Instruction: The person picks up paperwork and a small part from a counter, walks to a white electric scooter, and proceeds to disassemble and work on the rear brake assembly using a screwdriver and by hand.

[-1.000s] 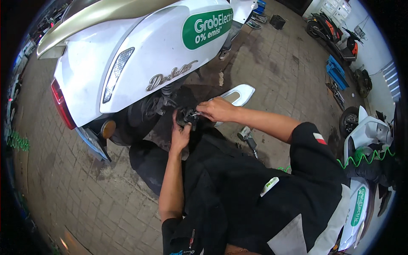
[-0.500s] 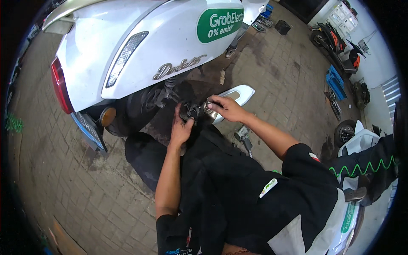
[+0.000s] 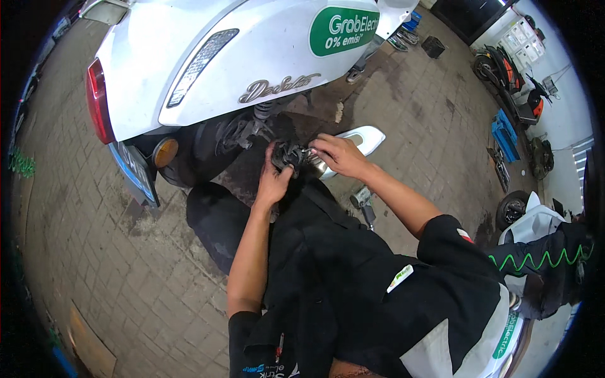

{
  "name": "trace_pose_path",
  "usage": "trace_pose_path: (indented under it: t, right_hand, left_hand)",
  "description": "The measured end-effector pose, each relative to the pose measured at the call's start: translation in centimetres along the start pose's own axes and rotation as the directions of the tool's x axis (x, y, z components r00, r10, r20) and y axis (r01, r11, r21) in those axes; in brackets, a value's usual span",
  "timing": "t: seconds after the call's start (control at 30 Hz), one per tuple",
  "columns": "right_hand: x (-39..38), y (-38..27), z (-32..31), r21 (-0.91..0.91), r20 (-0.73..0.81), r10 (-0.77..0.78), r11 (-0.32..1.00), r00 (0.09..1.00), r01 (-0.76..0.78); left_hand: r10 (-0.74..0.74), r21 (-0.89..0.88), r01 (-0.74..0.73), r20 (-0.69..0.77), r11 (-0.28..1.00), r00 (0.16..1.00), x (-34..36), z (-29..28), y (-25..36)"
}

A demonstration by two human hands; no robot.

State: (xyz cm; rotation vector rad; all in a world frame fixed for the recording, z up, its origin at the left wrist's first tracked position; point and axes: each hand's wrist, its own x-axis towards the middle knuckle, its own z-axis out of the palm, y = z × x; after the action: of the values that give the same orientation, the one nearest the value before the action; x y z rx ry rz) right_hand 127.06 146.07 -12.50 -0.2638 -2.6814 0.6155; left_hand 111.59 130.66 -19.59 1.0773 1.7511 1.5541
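My left hand (image 3: 274,179) grips a dark, greasy mechanical part (image 3: 285,155), which looks like a brake caliper, with the thumb across its lower side. My right hand (image 3: 335,154) is at that part's right side, fingertips pinched on a small shiny metal piece (image 3: 311,152); its exact shape is too small to tell. Both hands are just below the white scooter (image 3: 283,47), near its rear shock absorber (image 3: 263,109) and dark rear wheel (image 3: 198,157). A loose white panel (image 3: 373,137) lies on the ground behind my right hand.
An impact wrench (image 3: 362,201) lies on the paving (image 3: 428,113) right of my legs. At the right are a blue toolbox (image 3: 504,132), an orange-black scooter (image 3: 501,72), another white scooter (image 3: 526,223), a green coiled hose (image 3: 535,258) and another person's dark-clothed leg (image 3: 554,290). Cardboard (image 3: 91,334) lies lower left.
The scooter and both hands appear higher in the picture. My right fingers have shifted at the part, where more shiny metal shows. The other person's dark leg at the right has moved.
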Motion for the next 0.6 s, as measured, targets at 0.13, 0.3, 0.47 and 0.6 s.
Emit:
trace_pose_path:
  t: [0.13,0.3,0.47,0.6]
  right_hand:
    - [0.7,0.6,-0.3,-0.056,-0.003,-0.093,0.994,0.996,0.093]
    - [1.6,2.6,-1.1,-0.255,0.061,-0.460,0.851,0.886,0.460]
    - [3.3,3.5,-1.1,-0.199,0.168,-0.544,0.798,0.822,0.569]
    - [1.7,2.7,0.1,-0.125,0.163,-0.305,0.937,0.938,0.326]
  left_hand:
    - [0.011,-0.091,-0.010,0.011,0.996,1.000,0.4,-0.2,-0.7]
    - [0.017,-0.143,-0.012,0.038,0.990,0.999,0.6,0.1,-1.3]
    - [0.003,-0.192,0.006,0.050,0.981,0.999,0.2,-0.7,-0.5]
    - [-0.063,-0.056,0.063,0.016,0.996,0.998,0.0,-0.5,-1.3]
